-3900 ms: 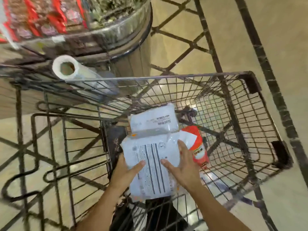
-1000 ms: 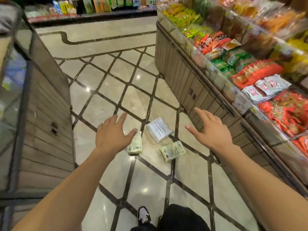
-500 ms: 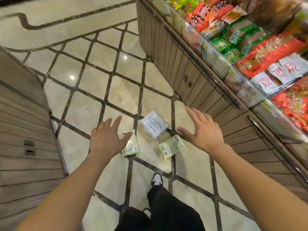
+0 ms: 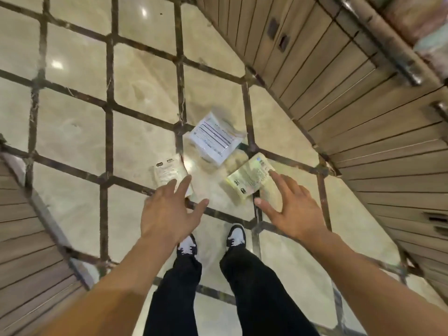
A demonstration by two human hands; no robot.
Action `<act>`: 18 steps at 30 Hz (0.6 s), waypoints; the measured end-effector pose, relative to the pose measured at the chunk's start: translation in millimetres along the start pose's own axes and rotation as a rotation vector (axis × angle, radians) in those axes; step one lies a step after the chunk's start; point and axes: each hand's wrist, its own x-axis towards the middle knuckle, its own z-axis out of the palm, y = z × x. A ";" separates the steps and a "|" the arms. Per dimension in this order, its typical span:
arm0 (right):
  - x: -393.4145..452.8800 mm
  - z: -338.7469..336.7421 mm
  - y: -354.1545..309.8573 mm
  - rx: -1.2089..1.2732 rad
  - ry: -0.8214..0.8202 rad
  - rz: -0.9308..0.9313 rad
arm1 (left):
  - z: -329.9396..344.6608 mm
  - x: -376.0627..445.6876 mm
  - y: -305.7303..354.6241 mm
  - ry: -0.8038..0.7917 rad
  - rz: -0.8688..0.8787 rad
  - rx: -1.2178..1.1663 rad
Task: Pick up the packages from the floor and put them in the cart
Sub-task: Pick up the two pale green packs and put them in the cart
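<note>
Three packages lie on the tiled floor ahead of my feet. A white package (image 4: 213, 139) with printed lines is farthest. A pale package (image 4: 167, 172) lies at the left, and a yellow-green package (image 4: 249, 178) at the right. My left hand (image 4: 169, 212) hovers over the near edge of the pale package, fingers spread, holding nothing. Spread just as wide and equally bare, my right hand (image 4: 291, 212) hangs over the near side of the yellow-green package. The cart is out of view.
A wooden slatted display counter (image 4: 363, 117) curves along the right side. Another wooden counter (image 4: 26, 238) stands at the lower left. My black trousers and black-and-white shoes (image 4: 236, 235) are just behind the packages. Beige floor with dark grid lines stretches to the far left.
The view has tilted down and closed in on the packages. Both hands have dropped lower and nearer to the left and right packages. Earlier they were setting packages in the cart.
</note>
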 end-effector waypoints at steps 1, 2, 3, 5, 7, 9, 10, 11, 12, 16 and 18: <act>10.2 21.9 5.8 0.010 -0.022 0.025 | 20.9 13.8 -4.7 -0.019 -0.003 -0.001; 22.8 43.6 10.8 0.030 -0.036 0.052 | 42.1 29.4 -9.5 -0.027 -0.009 -0.001; 36.3 65.4 15.9 0.055 -0.047 0.079 | 63.8 45.4 -14.5 -0.029 -0.020 -0.006; 67.0 109.2 25.0 0.114 -0.059 0.118 | 107.4 80.6 -27.2 -0.032 -0.066 -0.038; 96.9 151.6 33.3 0.163 -0.056 0.151 | 151.6 116.7 -39.8 -0.039 -0.105 -0.059; 126.1 193.3 43.5 0.218 -0.026 0.198 | 192.3 153.0 -50.5 -0.038 -0.114 -0.052; 141.2 212.4 48.3 0.249 -0.008 0.216 | 209.6 172.1 -54.6 -0.031 -0.111 -0.049; 157.4 229.9 53.3 0.277 0.001 0.232 | 225.0 190.8 -58.3 -0.020 -0.107 -0.051; 175.6 245.2 59.0 0.310 -0.002 0.245 | 238.3 209.0 -60.8 -0.009 -0.105 -0.055; 267.7 283.6 77.2 0.345 -0.006 0.296 | 285.2 272.9 -78.5 0.071 -0.153 -0.103; 311.6 297.5 84.4 0.398 0.063 0.378 | 303.1 302.4 -91.3 0.095 -0.233 -0.131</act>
